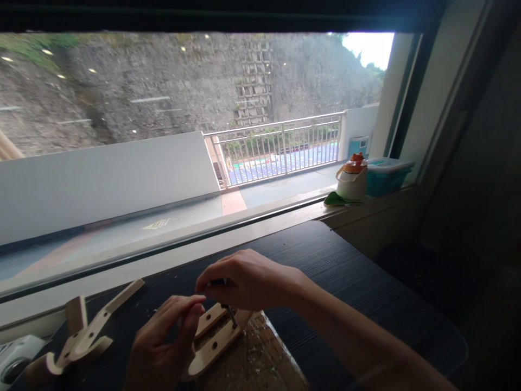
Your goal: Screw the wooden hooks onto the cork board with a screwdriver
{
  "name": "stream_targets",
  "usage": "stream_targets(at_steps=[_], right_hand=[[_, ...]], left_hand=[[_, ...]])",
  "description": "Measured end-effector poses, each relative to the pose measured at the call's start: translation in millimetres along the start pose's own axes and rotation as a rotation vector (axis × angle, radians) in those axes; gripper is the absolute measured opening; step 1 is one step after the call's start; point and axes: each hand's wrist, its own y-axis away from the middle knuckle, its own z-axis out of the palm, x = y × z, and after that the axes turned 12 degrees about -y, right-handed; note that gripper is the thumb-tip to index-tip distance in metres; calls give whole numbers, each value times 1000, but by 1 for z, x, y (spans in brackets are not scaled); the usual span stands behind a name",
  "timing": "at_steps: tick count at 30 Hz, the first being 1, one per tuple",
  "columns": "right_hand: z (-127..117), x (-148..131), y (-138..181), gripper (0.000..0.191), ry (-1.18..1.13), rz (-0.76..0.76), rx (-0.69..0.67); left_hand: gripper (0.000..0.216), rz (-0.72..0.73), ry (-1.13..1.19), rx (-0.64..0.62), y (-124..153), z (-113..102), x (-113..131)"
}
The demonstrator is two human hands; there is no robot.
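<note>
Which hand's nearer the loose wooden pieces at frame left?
Left. The left hand is to the right of the loose wooden pieces; the right hand is farther right, by the holed wood.

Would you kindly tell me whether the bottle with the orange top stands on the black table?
No, the bottle stands on the windowsill, beside the teal box.

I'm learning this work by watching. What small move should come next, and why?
Perhaps steady the pale wooden piece with the left hand: a dark rod seems to stand on it, below the right hand, which appears to grip a dark object, while the left fingertips look raised. Whether its other fingers touch the wood is hidden.
</note>
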Motion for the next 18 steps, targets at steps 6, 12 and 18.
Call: stream_targets(at_steps=[6, 12, 18], right_hand=[[3, 1, -1, 23, 20, 13, 17], [0, -5, 2, 26, -10, 40, 11], [-4, -4, 1, 26, -79, 43, -21]], left_hand=[[15, 9, 5, 0, 1, 1, -1], [14, 26, 6, 12, 1, 0, -2], [12, 34, -16, 6, -2, -3, 5]])
